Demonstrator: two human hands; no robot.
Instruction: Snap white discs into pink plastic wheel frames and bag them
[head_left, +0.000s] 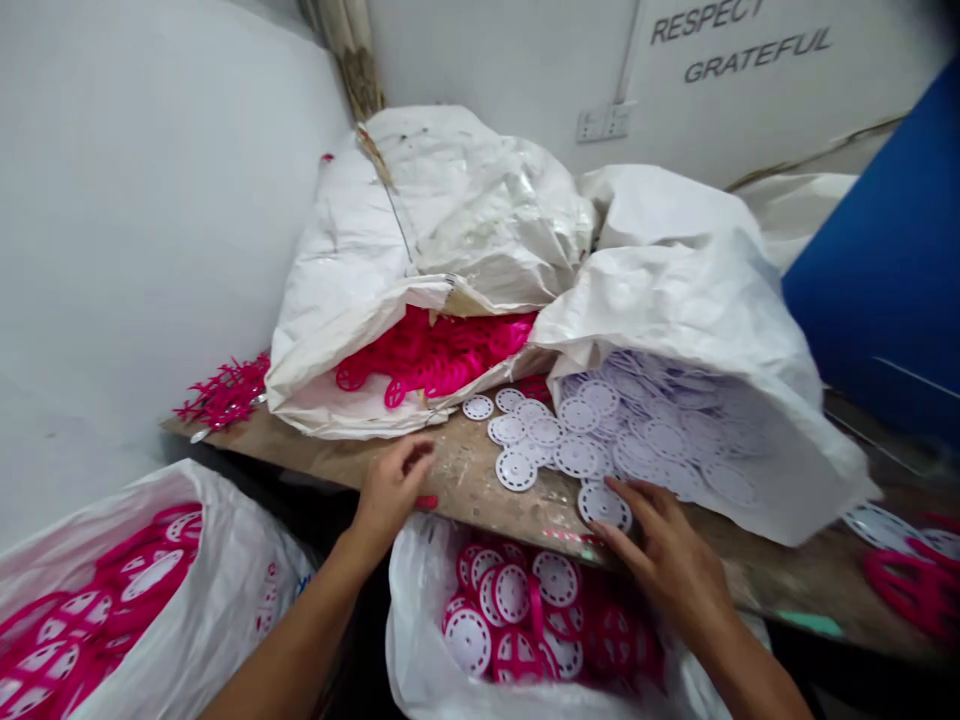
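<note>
My right hand (664, 550) has its thumb and fingers on the rim of a white slotted plastic disc (604, 507) at the table's front edge. Over the bench to the left, my left hand (394, 485) is loosely curled, fingers apart from the thumb, with nothing visible in it. Between the hands and the sacks lie several loose white discs (516, 468). They spill from the mouth of a white sack (675, 300) full of similar discs. Another sack (330, 400) lies open beside it, showing bright pink plastic parts (442, 355).
Below the wooden bench (465, 480), an open white bag (412, 610) contains pink pieces with white discs. A similar bag (247, 540) stands at left. Pink branching parts (229, 392) lie at the bench's left end. A blue panel (885, 260) rises at right, near more pink parts (911, 590).
</note>
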